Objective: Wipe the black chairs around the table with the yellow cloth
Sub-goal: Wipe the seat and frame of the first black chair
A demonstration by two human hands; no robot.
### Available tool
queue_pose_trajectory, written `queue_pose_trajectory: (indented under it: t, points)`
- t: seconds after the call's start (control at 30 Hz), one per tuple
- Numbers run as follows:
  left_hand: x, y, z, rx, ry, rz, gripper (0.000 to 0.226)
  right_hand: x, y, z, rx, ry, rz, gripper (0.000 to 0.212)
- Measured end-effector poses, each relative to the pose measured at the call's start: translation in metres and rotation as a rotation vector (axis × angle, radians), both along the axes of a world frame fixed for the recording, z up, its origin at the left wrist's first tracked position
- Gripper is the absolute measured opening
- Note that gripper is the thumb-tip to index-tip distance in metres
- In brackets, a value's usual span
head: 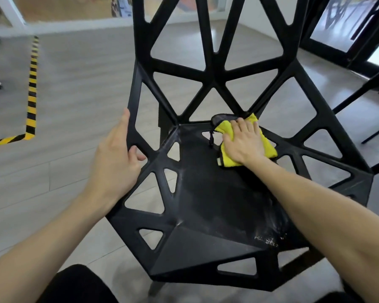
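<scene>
The right hand (244, 143) lay flat with straight fingers on the yellow cloth (228, 158), pressing it onto the back of the black chair's (206, 193) seat. The left hand (116, 154) gripped the chair's left edge.

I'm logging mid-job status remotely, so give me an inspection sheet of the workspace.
Surface: black chair seat shows dusty streaks and pale specks near its front right.
Job's things: yellow cloth lies flat at the seat's back.
Clutter: nothing seen.
Grippers: right hand presses flat on the cloth; left hand grips the chair's left frame.
Cables: nothing seen; only a dark loop on the cloth.
Surroundings: grey floor, yellow-black hazard tape, glass panels behind.
</scene>
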State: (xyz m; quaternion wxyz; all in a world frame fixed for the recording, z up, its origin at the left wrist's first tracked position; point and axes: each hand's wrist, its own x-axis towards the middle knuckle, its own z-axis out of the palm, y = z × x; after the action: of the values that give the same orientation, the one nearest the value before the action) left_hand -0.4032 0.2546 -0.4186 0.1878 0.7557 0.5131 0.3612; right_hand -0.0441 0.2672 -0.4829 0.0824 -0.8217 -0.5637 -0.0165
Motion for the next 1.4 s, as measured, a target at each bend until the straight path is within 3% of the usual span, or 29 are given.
queue_pose_trajectory:
  t: [0.1,0.2,0.33,0.5,0.57,0.7,0.93,1.07,1.13,1.3,1.4]
  points:
    - [-0.002,0.002,0.0,0.015,0.006,-0.01,0.089,-0.08,0.024,-0.006,-0.029,-0.047,0.257,0.072]
    - [-0.004,0.003,0.0,0.037,0.007,-0.021,0.09,-0.152,0.037,0.0,0.065,0.161,0.32,0.065]
    - [-0.004,0.007,0.0,0.016,0.02,0.007,0.088,-0.142,0.021,0.006,0.025,0.253,0.354,0.064]
    - [-0.004,0.003,0.002,-0.028,-0.035,0.008,0.089,-0.114,-0.069,0.002,-0.098,0.275,0.724,0.061]
    - [-0.003,0.003,0.002,-0.03,-0.036,0.002,0.09,-0.098,-0.048,0.003,-0.099,0.227,0.681,0.06]
    - [-0.001,0.008,0.0,-0.025,-0.017,0.033,0.089,-0.102,0.04,0.005,-0.089,0.177,0.351,0.065]
    - [-0.002,0.009,-0.001,-0.036,-0.054,0.019,0.088,-0.105,-0.039,0.001,-0.132,0.237,0.776,0.063]
    - [0.0,0.007,0.002,-0.04,-0.077,0.025,0.087,-0.1,0.038,0.001,-0.072,0.19,0.446,0.064]
    - [0.0,0.011,0.001,-0.029,-0.082,0.03,0.087,-0.114,0.052,0.002,-0.074,0.188,0.379,0.063]
    - [-0.003,0.015,0.0,-0.005,-0.037,0.045,0.09,-0.157,-0.066,0.014,-0.094,0.446,0.796,0.063]
    - [-0.001,0.012,0.0,0.013,-0.023,0.063,0.087,-0.143,-0.047,0.007,-0.081,0.294,0.744,0.066]
